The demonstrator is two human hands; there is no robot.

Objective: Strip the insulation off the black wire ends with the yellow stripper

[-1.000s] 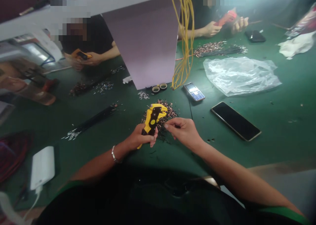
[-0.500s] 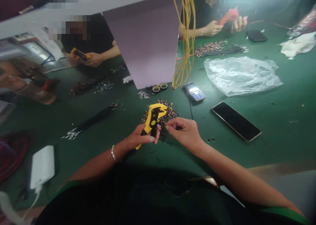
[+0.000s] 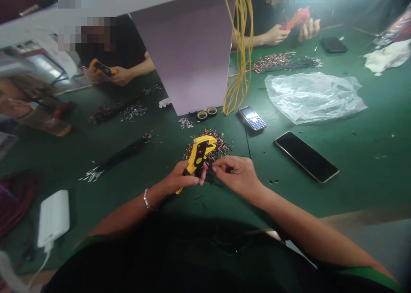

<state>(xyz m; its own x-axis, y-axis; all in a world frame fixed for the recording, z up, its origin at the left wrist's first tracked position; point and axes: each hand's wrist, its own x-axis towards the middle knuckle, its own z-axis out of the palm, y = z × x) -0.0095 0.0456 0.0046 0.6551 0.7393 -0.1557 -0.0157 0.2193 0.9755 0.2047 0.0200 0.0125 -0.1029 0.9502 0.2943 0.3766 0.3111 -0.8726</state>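
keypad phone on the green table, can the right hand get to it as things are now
Probably yes: the keypad phone lies just beyond the right hand, with only bare green table visible between them. The yellow crimping-style tool sits off to the left, outside that path.

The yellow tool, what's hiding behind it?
Behind the yellow tool you can see a pile of little black and copper-coloured bits. The tool and the left hand cover part, so I can't tell what's there.
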